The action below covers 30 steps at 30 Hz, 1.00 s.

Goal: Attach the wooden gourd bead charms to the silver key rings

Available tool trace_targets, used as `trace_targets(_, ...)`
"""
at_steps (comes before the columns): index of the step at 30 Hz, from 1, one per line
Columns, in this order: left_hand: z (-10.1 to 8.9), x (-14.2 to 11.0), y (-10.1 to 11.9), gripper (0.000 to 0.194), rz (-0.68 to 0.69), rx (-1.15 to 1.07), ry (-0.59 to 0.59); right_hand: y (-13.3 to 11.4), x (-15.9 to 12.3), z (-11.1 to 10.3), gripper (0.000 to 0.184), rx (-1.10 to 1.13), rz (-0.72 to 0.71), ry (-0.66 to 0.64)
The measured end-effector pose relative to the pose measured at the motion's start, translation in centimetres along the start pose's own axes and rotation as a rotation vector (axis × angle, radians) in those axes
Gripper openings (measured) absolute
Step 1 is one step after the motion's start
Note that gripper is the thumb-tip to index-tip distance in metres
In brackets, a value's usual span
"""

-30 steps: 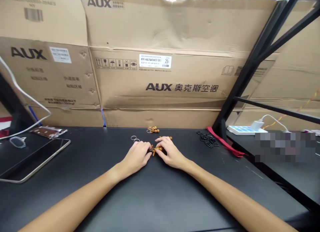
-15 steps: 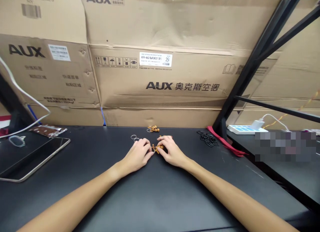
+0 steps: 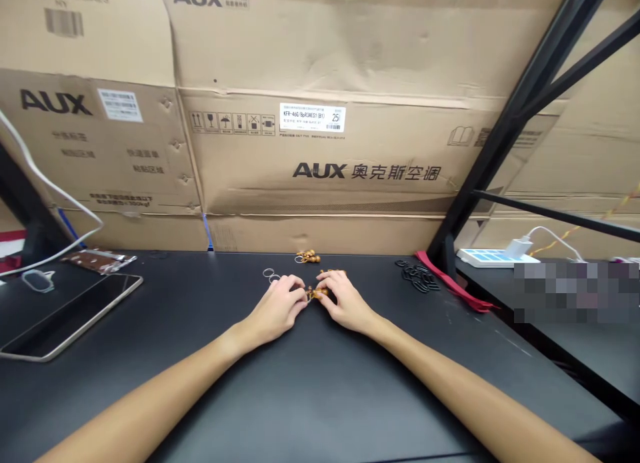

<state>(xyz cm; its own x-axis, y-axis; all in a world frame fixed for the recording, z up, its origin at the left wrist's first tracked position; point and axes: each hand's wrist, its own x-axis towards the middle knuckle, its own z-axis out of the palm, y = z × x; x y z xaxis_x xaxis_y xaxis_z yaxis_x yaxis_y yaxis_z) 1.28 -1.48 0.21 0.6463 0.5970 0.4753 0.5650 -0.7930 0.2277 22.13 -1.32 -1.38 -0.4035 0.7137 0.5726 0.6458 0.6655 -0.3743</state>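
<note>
The left hand [image 3: 277,308] and right hand [image 3: 345,304] hold narrow grips on a small gourd charm [image 3: 317,293] on the counter [image 3: 320,383]; a second charm [image 3: 307,256] and metal rings [image 3: 269,274] lie just beyond it.

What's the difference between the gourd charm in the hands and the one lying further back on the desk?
The gourd-shaped charm is pinched between the fingers of the left hand and right hand, while the farther charm touches neither hand and lies on the black desk. The held charm is partly hidden by fingers; the farther charm shows whole, with a small ring at its left end. Both are small and golden-brown.
</note>
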Motion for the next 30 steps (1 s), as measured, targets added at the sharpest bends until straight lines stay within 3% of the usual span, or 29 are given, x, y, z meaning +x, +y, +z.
trace_targets(10, 0.2, -0.1, 0.0, 0.015, -0.014, 0.014, -0.012, -0.8, -0.2, -0.3, 0.009, 0.066, -0.087, -0.089)
trace_targets(17, 0.1, 0.0, -0.1, 0.017, -0.014, -0.003, -0.001, 0.1, 0.0, 0.1, 0.006, -0.022, 0.016, -0.028)
trace_targets(26, 0.2, -0.1, -0.1, 0.017, 0.004, -0.006, 0.001, -1.1, -0.1, -0.4, 0.008, 0.054, -0.083, -0.094)
trace_targets(30, 0.2, 0.0, -0.1, 0.019, 0.001, -0.013, 0.009, -0.3, 0.0, 0.0, 0.006, -0.021, -0.010, -0.041)
